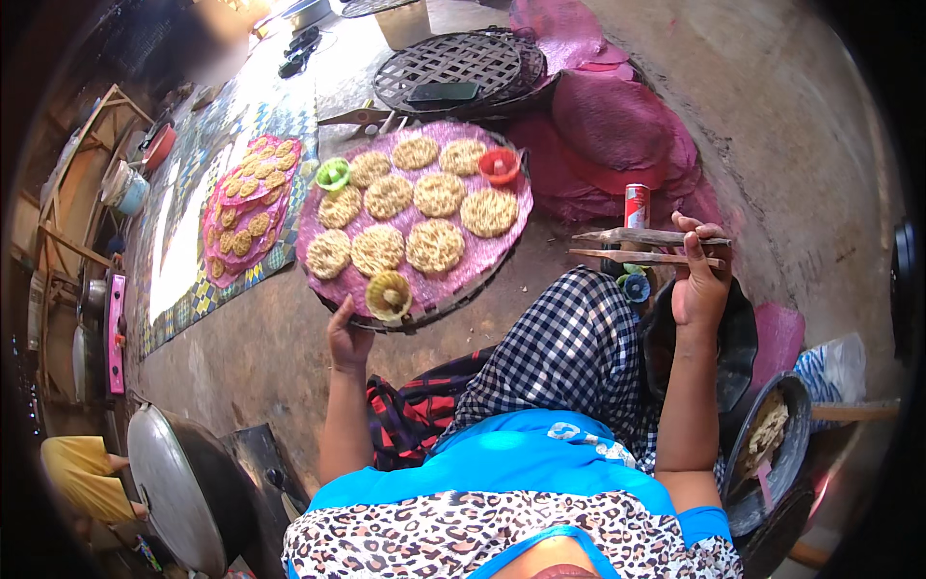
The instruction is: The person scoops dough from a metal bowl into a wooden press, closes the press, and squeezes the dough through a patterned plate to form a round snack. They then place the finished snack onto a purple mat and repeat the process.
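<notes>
My left hand (350,337) grips the near edge of a round woven tray (438,313), its thumb on top. A pink mesh sheet (474,266) covers the tray and bears several round, flat noodle cakes (377,250). Three fluted ring moulds sit among the cakes: a green one (333,174) at the left, a red one (499,166) at the far right and a yellow-brown one (388,295) near my thumb. To the right of the tray, my right hand (698,279) is raised, holding a pair of long wooden sticks (636,256) roughly level, tips pointing left.
Pink sheets with more cakes (249,206) lie on a patterned mat at the left. A phone (443,92) rests on stacked woven trays (448,65). Stacked pink sheets (615,130), a red can (636,205) and a basin of dough (767,434) are rightward. A large pot (184,485) stands lower left, beside another person (90,478).
</notes>
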